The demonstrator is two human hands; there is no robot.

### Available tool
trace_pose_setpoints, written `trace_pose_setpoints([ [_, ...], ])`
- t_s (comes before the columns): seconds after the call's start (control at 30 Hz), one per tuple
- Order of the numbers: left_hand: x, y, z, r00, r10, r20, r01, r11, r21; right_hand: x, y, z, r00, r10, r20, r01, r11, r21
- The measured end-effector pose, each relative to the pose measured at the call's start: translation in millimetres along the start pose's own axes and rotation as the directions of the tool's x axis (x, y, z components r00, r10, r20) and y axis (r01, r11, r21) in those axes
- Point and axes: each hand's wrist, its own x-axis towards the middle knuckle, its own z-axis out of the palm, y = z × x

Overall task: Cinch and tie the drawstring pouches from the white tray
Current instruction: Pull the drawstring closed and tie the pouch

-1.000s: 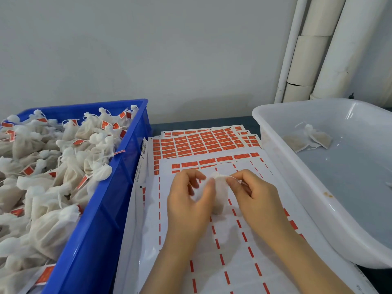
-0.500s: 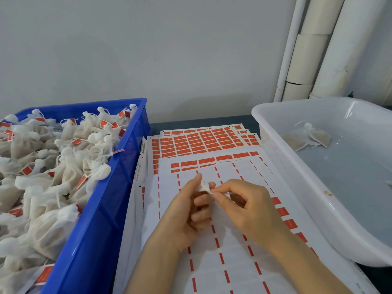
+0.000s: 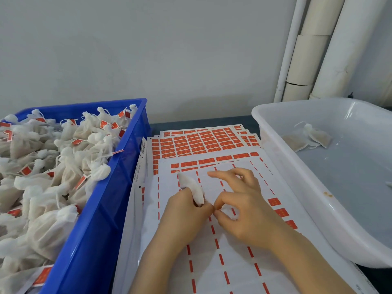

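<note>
My left hand [image 3: 186, 211] grips a small white drawstring pouch [image 3: 192, 187] over the label sheets, its top sticking up and away from my fist. My right hand [image 3: 241, 205] is right beside it, thumb and index finger pinching what looks like the pouch's thin string at my left hand, the other fingers spread. The white tray [image 3: 297, 187] at the right holds two loose flat pouches [image 3: 307, 139] at its far end.
A blue crate [image 3: 106, 209] at the left is piled with several tied pouches [image 3: 53, 166] bearing red labels. Sheets of red stickers [image 3: 201, 141] cover the table between crate and tray. White pipes [image 3: 318, 49] run up the wall behind the tray.
The pouch has turned in my left hand and its top now points up and left. My right hand has shifted right, now pinching close to my left fist with its other fingers spread.
</note>
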Motion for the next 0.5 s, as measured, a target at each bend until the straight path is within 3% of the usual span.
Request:
trace_pose_setpoints([
  [0.3, 6.9, -2.3, -0.9, 0.996, 0.084, -0.028, -0.071, 0.944, 0.321, 3.9, -5.0, 1.2, 0.989, -0.151, -0.001, 0.149, 0.979, -0.14],
  [0.4, 5.8, -3.7, -0.3, 0.966, 0.239, -0.102, -0.182, 0.901, 0.394, 5.4, -5.3, 1.3, 0.985, -0.173, 0.006, 0.172, 0.975, -0.143],
  [0.5, 4.8, -8.5, 2.1, 0.887, 0.422, -0.187, -0.307, 0.842, 0.444, 5.2, -7.3, 2.5, 0.985, -0.163, -0.049, 0.155, 0.978, -0.141],
])
